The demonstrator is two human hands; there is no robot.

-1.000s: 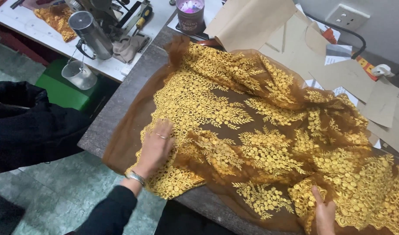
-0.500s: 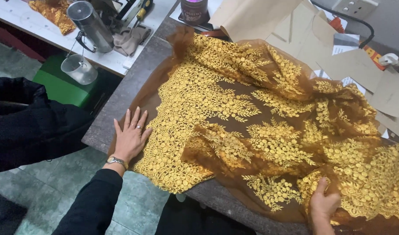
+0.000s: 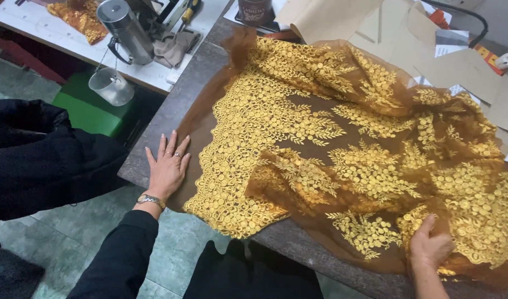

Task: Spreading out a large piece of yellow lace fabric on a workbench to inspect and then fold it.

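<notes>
The brown lace fabric (image 3: 342, 149) is half smoothed on the surface (image 3: 171, 116): left hand (image 3: 168, 166) presses its edge with flat open grip, right hand (image 3: 431, 246) pinches a wrinkled part.

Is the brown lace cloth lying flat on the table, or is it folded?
Mostly spread, but not flat: the cloth has a folded-over layer near the front and wrinkles at right.

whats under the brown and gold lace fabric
A dark grey table shows bare beside the lace fabric; the left hand presses its sheer edge, the right hand grips it. Anything beneath the middle is covered.
</notes>
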